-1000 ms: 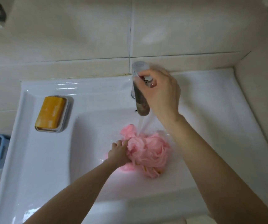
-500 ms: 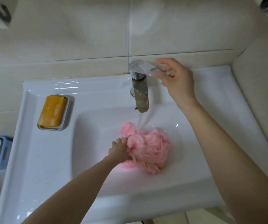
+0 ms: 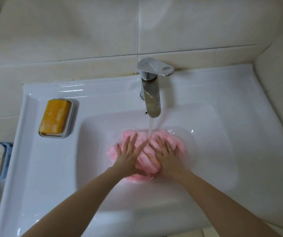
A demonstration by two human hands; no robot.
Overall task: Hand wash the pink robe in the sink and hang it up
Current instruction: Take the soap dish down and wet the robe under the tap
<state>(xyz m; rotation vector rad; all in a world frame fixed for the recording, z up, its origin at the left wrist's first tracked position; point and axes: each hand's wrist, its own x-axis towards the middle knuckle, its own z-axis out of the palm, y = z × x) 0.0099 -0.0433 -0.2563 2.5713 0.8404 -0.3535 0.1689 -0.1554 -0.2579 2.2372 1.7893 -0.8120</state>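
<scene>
The crumpled, soaked pink cloth robe (image 3: 156, 151) lies bunched in the white ceramic sink (image 3: 52, 168) under the running chrome tap (image 3: 152, 93). The left hand (image 3: 128, 155) and right hand (image 3: 169, 153) press it flat-fingered, hiding its middle.

no writing, label, brand or number can be read anywhere in view. the orange soap bar (image 3: 54, 117) carries a few pale marks on its top face, but they are too blurred to tell whether they are letters.
</scene>
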